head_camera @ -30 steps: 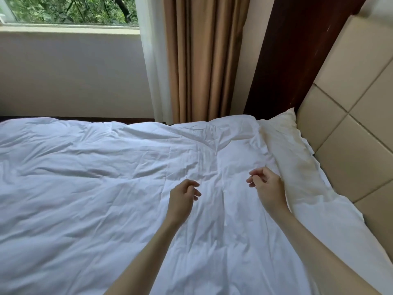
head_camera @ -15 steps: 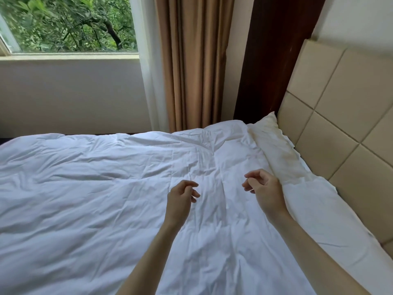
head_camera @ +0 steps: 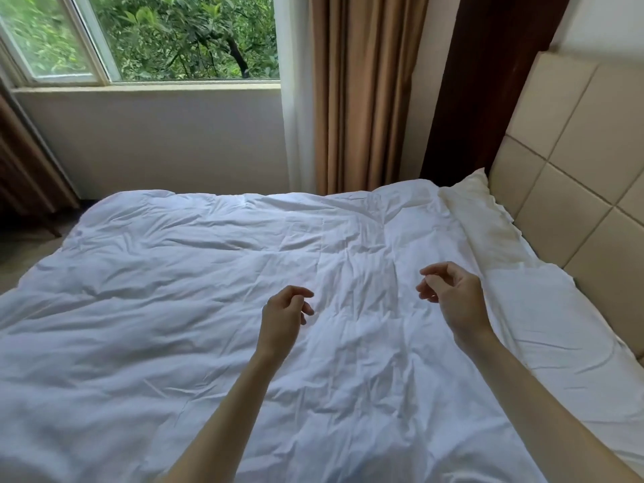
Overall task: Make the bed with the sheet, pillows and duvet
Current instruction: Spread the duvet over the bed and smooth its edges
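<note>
Covering nearly the whole bed: white duvet point(head_camera: 209, 308), spread flat and creased, its far edge toward the window wall and its right edge lying against the pillows.

Pillows point(head_camera: 495, 238): white, yellowed in patches, in a row along the right side, touching the padded beige headboard point(head_camera: 575, 176); how many there are cannot be told.

Left hand point(head_camera: 282, 317): held over the middle of the duvet, fingers point(head_camera: 299, 294) loosely curled, holding nothing; whether it touches the cloth cannot be told.

Right hand point(head_camera: 453, 298): held over the duvet near its right edge, just beside the pillows, fingers point(head_camera: 432, 273) loosely curled and parted, holding nothing.

Far side: window point(head_camera: 139, 40) with green leaves outside, tan curtain point(head_camera: 359, 99) to its right, dark wooden panel point(head_camera: 484, 81) between curtain and headboard.
</note>
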Demonstrator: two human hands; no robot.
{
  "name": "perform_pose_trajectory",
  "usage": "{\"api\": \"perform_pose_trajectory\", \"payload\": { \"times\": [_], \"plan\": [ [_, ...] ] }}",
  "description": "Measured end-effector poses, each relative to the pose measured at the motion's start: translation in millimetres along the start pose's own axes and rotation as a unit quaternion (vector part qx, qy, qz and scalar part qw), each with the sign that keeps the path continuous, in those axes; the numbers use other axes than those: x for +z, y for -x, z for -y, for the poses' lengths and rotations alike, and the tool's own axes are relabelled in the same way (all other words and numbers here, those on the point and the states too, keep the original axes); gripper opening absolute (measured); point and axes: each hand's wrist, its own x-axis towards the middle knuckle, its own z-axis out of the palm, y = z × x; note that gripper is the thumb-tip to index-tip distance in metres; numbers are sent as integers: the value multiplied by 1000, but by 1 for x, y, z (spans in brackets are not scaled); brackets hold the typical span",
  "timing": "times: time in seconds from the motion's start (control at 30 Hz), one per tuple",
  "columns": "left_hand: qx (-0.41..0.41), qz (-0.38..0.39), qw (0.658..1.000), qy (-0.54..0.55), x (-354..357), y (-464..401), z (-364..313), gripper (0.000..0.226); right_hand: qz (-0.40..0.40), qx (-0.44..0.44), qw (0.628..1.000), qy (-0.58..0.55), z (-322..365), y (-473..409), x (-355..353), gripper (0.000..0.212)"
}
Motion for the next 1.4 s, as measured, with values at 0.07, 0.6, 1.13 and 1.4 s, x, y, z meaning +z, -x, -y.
{"api": "perform_pose_trajectory", "payload": {
  "times": [0.07, 0.6, 1.13, 1.4],
  "plan": [
    [-14, -20, 1000, 11, -21, 19, 7, 28, 16, 5, 1000, -5, 5, 18, 12, 18],
    [-102, -129, 984, 72, -202, 54, 97, 31, 81, 49, 995, -10, 9, 110, 180, 17],
    [-149, -180, 972, 34, -463, 11, 164, 32, 127, 85, 988, 1, 13, 178, 458, 19],
    [-150, -215, 964, 48, -507, -29, 183, 30, 180, 105, 978, 17, -10, 148, 526, 16]
  ]
}}
